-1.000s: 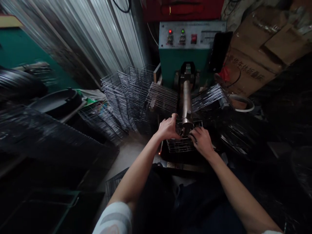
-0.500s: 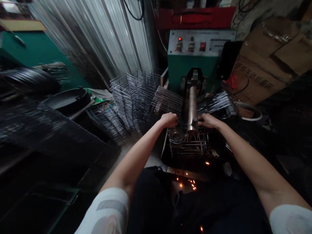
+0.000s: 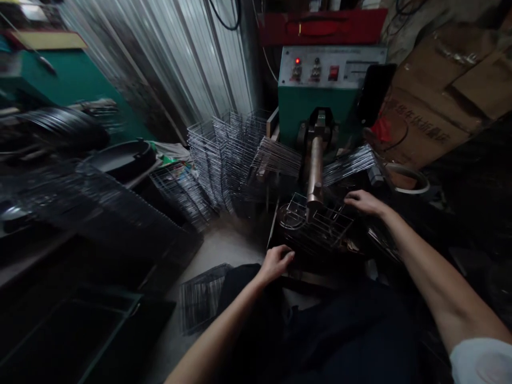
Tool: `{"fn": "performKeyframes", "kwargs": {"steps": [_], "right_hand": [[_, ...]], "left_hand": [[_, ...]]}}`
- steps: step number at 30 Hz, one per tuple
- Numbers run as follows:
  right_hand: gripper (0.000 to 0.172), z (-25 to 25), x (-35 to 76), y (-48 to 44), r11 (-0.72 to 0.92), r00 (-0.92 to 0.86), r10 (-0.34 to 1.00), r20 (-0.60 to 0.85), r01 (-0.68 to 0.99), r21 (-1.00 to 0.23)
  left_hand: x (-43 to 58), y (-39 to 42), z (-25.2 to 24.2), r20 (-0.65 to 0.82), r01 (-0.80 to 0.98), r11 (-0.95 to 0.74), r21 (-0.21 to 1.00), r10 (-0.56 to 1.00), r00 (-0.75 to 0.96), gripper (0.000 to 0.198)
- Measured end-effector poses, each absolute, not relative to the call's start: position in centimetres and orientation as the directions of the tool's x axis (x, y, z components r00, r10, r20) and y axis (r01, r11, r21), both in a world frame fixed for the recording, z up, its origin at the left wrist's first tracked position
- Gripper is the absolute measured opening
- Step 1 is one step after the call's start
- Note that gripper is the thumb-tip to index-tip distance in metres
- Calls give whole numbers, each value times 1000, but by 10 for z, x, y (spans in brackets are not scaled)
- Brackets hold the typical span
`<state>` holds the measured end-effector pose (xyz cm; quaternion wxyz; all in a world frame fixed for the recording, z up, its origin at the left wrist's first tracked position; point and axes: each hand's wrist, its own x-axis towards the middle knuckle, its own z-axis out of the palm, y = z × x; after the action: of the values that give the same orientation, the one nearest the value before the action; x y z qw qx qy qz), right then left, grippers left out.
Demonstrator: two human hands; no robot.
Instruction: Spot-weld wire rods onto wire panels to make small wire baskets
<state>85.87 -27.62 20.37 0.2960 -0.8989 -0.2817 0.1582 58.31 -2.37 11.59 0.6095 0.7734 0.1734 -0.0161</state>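
At the far left a green machine (image 3: 76, 80) stands against the corrugated metal wall (image 3: 168, 58), with a dark round pan (image 3: 120, 157) lying below it. Stacks of wire racks (image 3: 224, 154) lean upright near the middle, and one flat wire grid (image 3: 200, 298) lies on the floor by the person's knee. The left hand (image 3: 276, 263) sits low at the near edge of the dark work base, fingers curled; whether it grips anything cannot be told. Just beyond it a wire basket (image 3: 320, 224) rests tilted under the metal cylinder arm (image 3: 315, 170) of the green welding machine (image 3: 320, 101), whose tip touches the basket's top wires. The right hand (image 3: 362, 201) lies at the basket's far right corner, fingers spread loosely and touching the wire. Cardboard boxes (image 3: 436, 101) are piled at the right.
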Motion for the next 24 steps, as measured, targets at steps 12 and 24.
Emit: {"fn": "performKeyframes", "kwargs": {"steps": [12, 24], "right_hand": [[39, 199, 855, -275, -634, 858, 509, -72, 317, -705], [49, 198, 786, -281, -549, 805, 593, 22, 424, -720]], "left_hand": [[679, -84, 126, -574, 249, 627, 738, 390, 720, 53], [552, -59, 170, -436, 173, 540, 823, 407, 803, 41]]}}
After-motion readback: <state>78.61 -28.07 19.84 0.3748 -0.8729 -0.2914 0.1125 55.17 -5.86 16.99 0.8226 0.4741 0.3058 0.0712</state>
